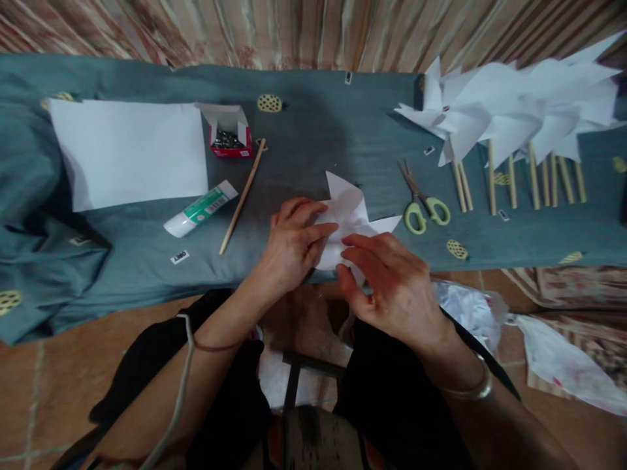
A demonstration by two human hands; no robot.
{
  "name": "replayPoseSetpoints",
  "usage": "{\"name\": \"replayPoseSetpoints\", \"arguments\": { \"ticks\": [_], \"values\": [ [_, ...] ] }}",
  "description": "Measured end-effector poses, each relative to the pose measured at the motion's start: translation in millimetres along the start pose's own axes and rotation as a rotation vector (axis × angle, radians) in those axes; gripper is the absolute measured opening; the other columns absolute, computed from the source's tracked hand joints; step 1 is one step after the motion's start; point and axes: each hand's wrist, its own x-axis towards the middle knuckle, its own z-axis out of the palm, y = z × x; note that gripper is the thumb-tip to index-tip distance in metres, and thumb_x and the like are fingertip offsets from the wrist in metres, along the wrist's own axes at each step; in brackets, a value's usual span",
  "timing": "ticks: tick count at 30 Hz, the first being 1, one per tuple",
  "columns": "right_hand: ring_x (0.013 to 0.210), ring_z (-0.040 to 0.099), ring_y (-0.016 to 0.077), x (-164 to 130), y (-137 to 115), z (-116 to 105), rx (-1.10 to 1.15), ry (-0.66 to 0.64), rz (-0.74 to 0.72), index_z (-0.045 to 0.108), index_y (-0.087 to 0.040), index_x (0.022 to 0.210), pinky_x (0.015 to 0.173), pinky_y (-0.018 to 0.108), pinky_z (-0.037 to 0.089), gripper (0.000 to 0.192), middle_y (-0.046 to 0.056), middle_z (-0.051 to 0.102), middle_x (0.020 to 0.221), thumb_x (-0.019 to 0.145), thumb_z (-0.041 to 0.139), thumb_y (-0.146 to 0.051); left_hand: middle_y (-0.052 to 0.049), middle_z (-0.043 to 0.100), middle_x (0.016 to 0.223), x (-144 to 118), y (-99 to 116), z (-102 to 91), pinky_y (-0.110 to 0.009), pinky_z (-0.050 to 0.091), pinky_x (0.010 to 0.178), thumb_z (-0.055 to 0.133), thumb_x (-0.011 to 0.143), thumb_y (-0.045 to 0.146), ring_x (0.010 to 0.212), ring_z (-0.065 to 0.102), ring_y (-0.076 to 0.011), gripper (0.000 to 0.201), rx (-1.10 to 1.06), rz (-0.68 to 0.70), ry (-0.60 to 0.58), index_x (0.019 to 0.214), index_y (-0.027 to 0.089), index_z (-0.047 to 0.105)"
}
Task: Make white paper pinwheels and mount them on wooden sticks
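Note:
A white paper pinwheel point(347, 201) lies near the front edge of the cloth-covered table, its pointed blades folded toward the middle. My left hand point(298, 245) presses on its left side, fingers bent over the paper. From the right, my right hand point(386, 274) pinches the lower blade between thumb and fingers. Parts of the paper are hidden under both hands. Just right of it lie scissors point(424, 207) with green handles, blades slightly apart. To the left rests a bare wooden stick point(242, 196), set at a slant.
A glue tube point(200, 209) lies left of the stick. Behind it stands an open red box point(230, 140) of small metal pins. White paper sheets point(132, 153) lie farther left. Several finished pinwheels point(509, 111) on sticks overlap at the right back. Plastic bags point(470, 310) sit on the floor.

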Motion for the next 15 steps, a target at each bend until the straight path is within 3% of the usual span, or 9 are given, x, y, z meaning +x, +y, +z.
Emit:
{"name": "replayPoseSetpoints", "arguments": {
  "ticks": [4,7,10,15],
  "values": [
    [0.082,0.068,0.0222,-2.2,9.4,-4.5,0.085,0.03,0.106,0.068,-0.015,0.089,0.079,0.036,0.055,0.019,0.009,0.075,0.089,0.093,0.052,-0.023,-0.008,0.063,0.127,-3.3,-8.7,-16.5,-0.046,0.04,0.105,0.044,0.096,0.024,0.122,0.05,-0.0249,0.032,-0.019,-0.041,0.133,0.117,0.023,0.069],
    [0.091,0.067,0.0249,-5.0,10.9,1.6,0.087,-0.016,0.094,0.068,-0.014,0.098,0.083,0.039,0.055,0.022,0.01,0.074,0.098,0.093,0.056,-0.033,-0.008,0.063,0.125,-8.7,-17.0,-27.7,-0.045,0.043,0.105,0.044,0.096,0.026,0.118,0.054,-0.0247,0.035,0.047,-0.109,0.193,0.124,0.021,0.064],
    [0.101,0.063,0.0288,-6.4,5.5,11.1,0.024,-0.093,-0.007,0.067,-0.012,0.105,0.091,0.045,0.053,0.033,0.015,0.071,0.113,0.091,0.06,-0.042,-0.008,0.065,0.122,-14.5,-22.8,-32.3,-0.046,0.045,0.102,0.048,0.094,0.03,0.114,0.057,-0.0255,0.037,0.099,-0.156,0.165,0.126,0.021,0.061],
    [0.1,0.061,0.0263,-7.1,6.5,12.7,-0.134,-0.153,-0.102,0.07,-0.015,0.095,0.087,0.041,0.052,0.014,0.012,0.072,0.113,0.093,0.055,-0.018,-0.008,0.071,0.109,-23.1,-20.5,-33.6,-0.037,0.053,0.087,0.051,0.092,0.031,0.092,0.065,-0.0208,0.042,0.041,-0.181,0.099,0.131,0.017,0.057]
  ]
}}
